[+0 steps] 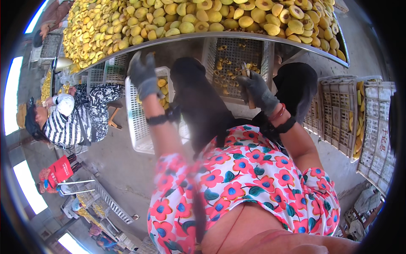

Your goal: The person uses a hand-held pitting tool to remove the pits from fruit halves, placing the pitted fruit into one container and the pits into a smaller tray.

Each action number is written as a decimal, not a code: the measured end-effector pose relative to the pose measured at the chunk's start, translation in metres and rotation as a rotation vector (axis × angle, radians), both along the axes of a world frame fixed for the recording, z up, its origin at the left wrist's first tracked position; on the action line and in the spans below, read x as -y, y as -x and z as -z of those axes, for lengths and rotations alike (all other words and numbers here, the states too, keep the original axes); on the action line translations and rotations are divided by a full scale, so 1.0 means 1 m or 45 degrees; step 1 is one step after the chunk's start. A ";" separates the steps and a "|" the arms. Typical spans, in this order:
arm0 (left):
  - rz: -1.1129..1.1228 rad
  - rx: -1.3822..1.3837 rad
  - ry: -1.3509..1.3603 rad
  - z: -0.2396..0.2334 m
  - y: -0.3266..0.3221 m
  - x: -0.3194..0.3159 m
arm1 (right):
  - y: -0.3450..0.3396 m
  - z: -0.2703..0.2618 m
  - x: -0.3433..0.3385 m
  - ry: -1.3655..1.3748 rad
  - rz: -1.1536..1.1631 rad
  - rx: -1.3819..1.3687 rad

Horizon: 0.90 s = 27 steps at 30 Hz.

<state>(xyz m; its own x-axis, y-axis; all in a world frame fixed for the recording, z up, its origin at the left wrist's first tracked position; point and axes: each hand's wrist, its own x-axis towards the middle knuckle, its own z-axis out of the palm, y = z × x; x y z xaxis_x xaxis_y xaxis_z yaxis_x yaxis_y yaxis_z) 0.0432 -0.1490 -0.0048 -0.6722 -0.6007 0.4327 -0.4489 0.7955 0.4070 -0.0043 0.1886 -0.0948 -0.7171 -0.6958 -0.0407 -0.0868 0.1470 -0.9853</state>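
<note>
My left hand (141, 77), in a dark grey glove, is raised over a white plastic basket (137, 127) at the table's edge. Its fingers are spread and nothing shows between them. Halved yellow stone fruit (163, 90), like apricots or peaches, lies in that basket. Gloved likewise, my right hand (258, 92) grips a small hand tool with a wooden handle (251, 103); its metal end (245, 68) points up towards the table. Beneath it a plastic crate (209, 58) between my knees holds scattered pits and fruit scraps (223, 65).
A metal-rimmed table (190, 36) heaped with yellow fruit (206, 16) stretches across in front. Stacked crates (337, 111) stand at right, some holding fruit. To the left a person in a striped top (68, 125) sits by a wooden stool (114, 117). Other people are farther off.
</note>
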 end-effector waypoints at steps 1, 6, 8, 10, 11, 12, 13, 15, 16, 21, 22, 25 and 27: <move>0.036 0.117 0.014 -0.002 0.026 -0.009 | 0.000 -0.002 0.001 -0.009 0.029 0.024; 0.214 0.523 0.173 0.022 0.124 -0.030 | 0.002 -0.017 0.015 -0.065 0.085 -0.098; 0.260 0.634 0.299 0.035 0.144 -0.034 | 0.004 -0.024 0.015 -0.139 0.052 -0.274; 0.170 0.935 0.348 0.036 0.161 -0.044 | -0.004 -0.045 0.016 -0.172 0.360 0.358; 0.177 0.932 0.348 0.037 0.166 -0.043 | -0.006 -0.046 0.015 -0.174 0.366 0.356; 0.154 0.961 0.321 0.037 0.170 -0.040 | -0.008 -0.045 0.014 -0.113 0.287 0.236; 0.136 0.992 0.295 0.037 0.173 -0.040 | -0.008 -0.043 0.013 -0.083 0.251 0.176; 0.177 0.913 0.303 0.040 0.170 -0.040 | -0.013 -0.039 0.012 -0.031 0.219 0.115; 0.192 0.834 0.310 0.040 0.167 -0.034 | -0.013 -0.036 0.013 -0.012 0.204 0.108; 0.516 0.035 0.104 0.058 0.140 -0.011 | -0.015 -0.035 0.012 0.010 0.125 -0.125; 0.667 -0.158 -0.481 0.050 0.133 -0.025 | -0.015 -0.042 0.009 0.009 0.128 -0.060; 1.120 -0.611 -1.851 0.011 0.087 -0.072 | -0.014 -0.068 0.011 0.050 0.125 -0.015; 1.183 -0.590 -2.032 -0.005 0.069 -0.103 | -0.012 -0.080 0.010 -0.024 0.261 0.080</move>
<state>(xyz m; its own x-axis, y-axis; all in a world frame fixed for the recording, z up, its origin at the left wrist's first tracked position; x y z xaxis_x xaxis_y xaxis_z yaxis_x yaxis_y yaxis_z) -0.0262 -0.0464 0.0003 -0.9820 -0.1335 0.1336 0.1831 -0.4989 0.8471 0.0074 0.1784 -0.0149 -0.8391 -0.5345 -0.1015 0.0084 0.1737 -0.9848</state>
